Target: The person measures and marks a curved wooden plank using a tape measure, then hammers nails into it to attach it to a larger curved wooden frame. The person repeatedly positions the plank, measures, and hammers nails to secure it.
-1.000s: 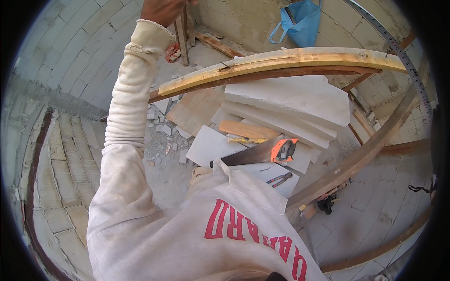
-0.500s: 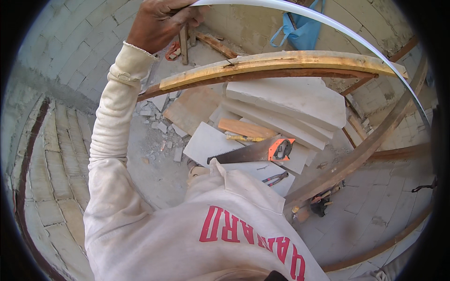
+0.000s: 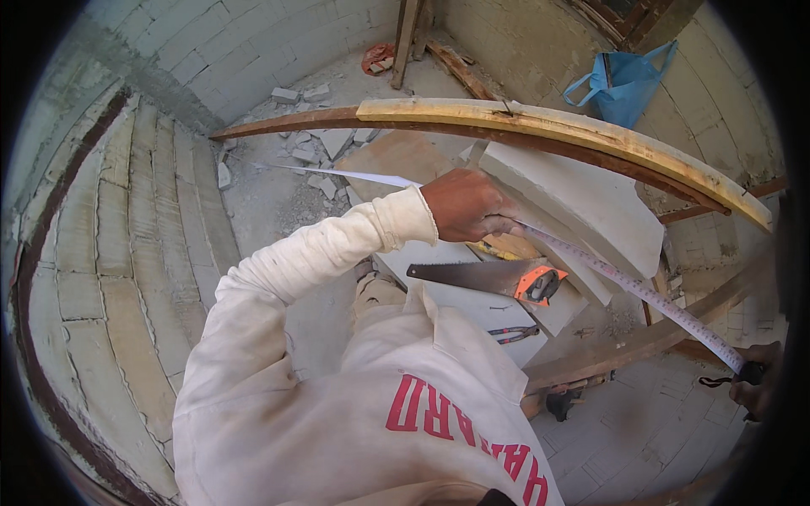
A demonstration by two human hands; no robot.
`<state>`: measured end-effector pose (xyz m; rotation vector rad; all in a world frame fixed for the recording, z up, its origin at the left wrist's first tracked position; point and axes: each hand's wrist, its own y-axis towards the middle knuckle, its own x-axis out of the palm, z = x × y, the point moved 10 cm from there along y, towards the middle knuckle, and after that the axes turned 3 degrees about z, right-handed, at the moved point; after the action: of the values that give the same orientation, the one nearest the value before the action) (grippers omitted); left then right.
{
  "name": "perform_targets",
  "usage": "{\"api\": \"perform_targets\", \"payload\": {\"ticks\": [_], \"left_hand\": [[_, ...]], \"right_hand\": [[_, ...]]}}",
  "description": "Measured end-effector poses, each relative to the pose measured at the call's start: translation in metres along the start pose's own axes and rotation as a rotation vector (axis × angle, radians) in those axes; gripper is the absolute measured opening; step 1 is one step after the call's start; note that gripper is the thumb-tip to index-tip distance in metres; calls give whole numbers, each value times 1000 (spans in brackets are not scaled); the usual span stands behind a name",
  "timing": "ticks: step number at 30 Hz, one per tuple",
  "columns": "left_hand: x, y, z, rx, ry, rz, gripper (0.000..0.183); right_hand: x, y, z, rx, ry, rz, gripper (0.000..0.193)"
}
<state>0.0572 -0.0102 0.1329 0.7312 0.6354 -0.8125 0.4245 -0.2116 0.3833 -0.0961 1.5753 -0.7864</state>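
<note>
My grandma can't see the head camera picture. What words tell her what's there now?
A person's left hand and right hand hold a white tape measure, which spans between them and continues past the left hand. Nearby, an orange-handled saw and pliers lie on pale slabs; beyond are a wooden beam and blue bag.

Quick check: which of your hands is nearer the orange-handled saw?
Left. The left hand, gripping the tape, appears just above the saw in the picture. The right hand holds the case farther off, near the right edge.
</note>
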Motion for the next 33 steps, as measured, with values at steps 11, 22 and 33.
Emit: {"api": "perform_targets", "payload": {"ticks": [11, 22, 33], "left_hand": [[71, -90, -51, -304, -344, -80, 16], [66, -151, -152, -361, -450, -89, 34], [28, -216, -226, -378, -630, -260, 37]], "right_hand": [[51, 55, -114, -532, 49, 349, 43], [32, 77, -280, -228, -159, 125, 55], [68, 108, -369, 38, -159, -325, 47]]}}
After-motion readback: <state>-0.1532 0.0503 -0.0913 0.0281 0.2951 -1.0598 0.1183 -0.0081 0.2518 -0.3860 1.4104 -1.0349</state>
